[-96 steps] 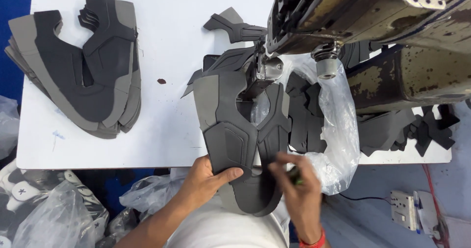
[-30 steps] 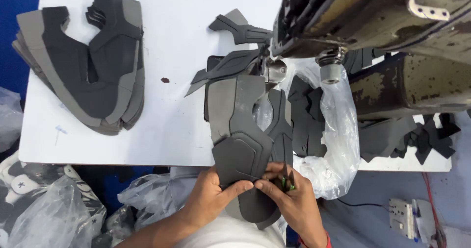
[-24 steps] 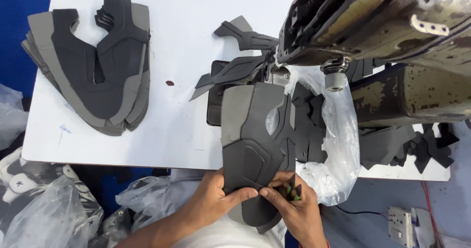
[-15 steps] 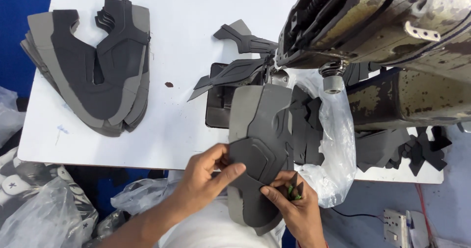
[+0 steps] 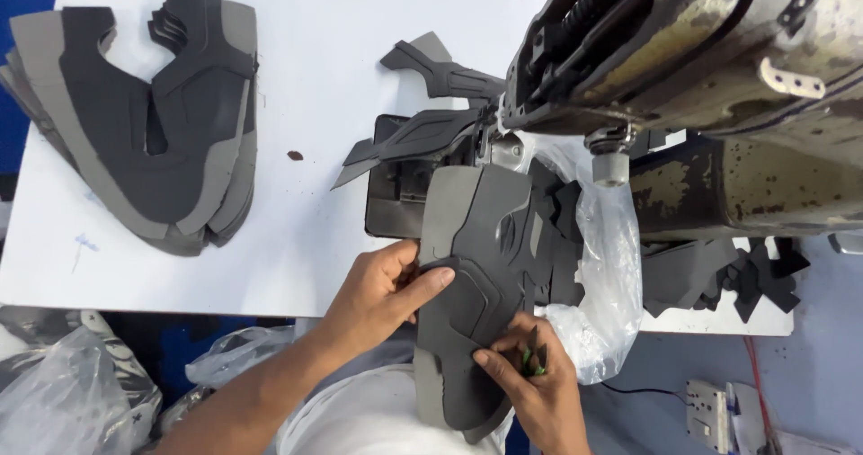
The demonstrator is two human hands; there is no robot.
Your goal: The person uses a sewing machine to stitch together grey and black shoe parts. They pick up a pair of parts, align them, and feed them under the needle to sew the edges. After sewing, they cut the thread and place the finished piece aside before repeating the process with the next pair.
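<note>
The grey-and-black shoe upper panel lies lengthwise in the lower middle of the frame, its far end up under the head of the sewing machine and its near end hanging off the table edge toward the person's lap. The left hand rests on the panel's left side, thumb along the edge and forefinger stretched flat across the raised black overlay, the other fingers curled loosely. The right hand presses its fingertips together on the lower right edge of the panel and seems to grip a small green-handled tool between the fingers; exactly how it is held cannot be told. To do this step well, I judge that both hands should keep the layers flat and aligned, pressing evenly so the overlay does not creep off the grey base, with fingers kept well back from the needle area. Right of the panel a clear plastic bag holds more dark cut pieces. In the upper left of the frame a stack of similar panels sits on the white table, with loose black pieces near the machine.
</note>
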